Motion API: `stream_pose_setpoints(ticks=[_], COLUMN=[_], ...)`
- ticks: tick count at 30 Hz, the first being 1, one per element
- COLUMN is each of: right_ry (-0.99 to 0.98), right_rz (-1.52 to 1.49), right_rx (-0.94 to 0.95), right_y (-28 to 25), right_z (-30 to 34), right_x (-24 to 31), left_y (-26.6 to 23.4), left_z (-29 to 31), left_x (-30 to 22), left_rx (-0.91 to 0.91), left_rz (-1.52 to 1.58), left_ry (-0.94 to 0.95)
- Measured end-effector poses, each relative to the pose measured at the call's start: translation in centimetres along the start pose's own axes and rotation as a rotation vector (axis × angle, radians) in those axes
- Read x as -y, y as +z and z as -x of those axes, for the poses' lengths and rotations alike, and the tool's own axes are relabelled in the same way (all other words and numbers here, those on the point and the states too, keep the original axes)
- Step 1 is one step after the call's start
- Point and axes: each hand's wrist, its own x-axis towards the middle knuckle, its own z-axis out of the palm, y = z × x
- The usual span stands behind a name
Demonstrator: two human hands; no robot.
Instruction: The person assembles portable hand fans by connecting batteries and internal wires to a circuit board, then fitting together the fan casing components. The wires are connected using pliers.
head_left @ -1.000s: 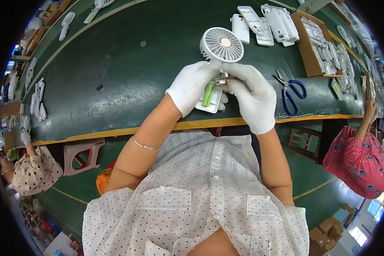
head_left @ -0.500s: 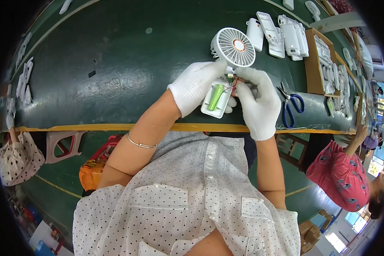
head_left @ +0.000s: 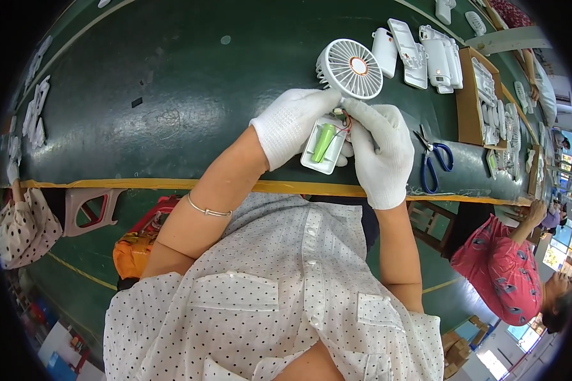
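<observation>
Both hands wear white gloves and hold a white handheld fan, whose round grille head (head_left: 349, 68) points away from me. Its handle shell (head_left: 318, 166) lies open, with a green cylindrical battery (head_left: 324, 143) inside and thin red wires (head_left: 348, 122) by a small circuit board at the neck. My left hand (head_left: 295, 124) is closed around the left side of the handle, its thumb near the neck. My right hand (head_left: 382, 149) is closed at the neck's right side, with thumb and forefinger beside the wires; some gloved fingertips show under the shell. The exact contact at the neck is hidden.
Blue-handled scissors (head_left: 435, 157) lie to the right of my right hand. Farther right stands a cardboard box (head_left: 469, 105) of white parts. White handle casings (head_left: 435, 60) lie beyond the fan. The table's yellow front edge (head_left: 286, 186) runs before me; a person in red (head_left: 502, 270) sits at right.
My right thumb and forefinger have moved up and inward, closer to the fan's neck. The fan and left hand keep nearly the same place; the whole view has shifted slightly.
</observation>
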Motion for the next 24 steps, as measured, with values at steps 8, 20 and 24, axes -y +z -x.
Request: stream_pose_setpoints(ticks=[8,20,24], right_ry=[-0.089,-0.221,-0.222], right_rz=[0.109,0.172,0.188], right_rx=[0.085,0.018,-0.029], right_y=[-0.4,0.6,0.7], right_z=[-0.6,0.5,1.4], right_x=[0.4,0.1,0.2], left_y=[-0.6,0.5,-0.4], left_z=[-0.7,-0.1,-0.4], left_x=[0.4,0.5,0.9], left_rx=[-0.003,-0.062,-0.037], left_rz=[-0.056,0.318,-0.179], left_ry=[0.031,0.000,0.043])
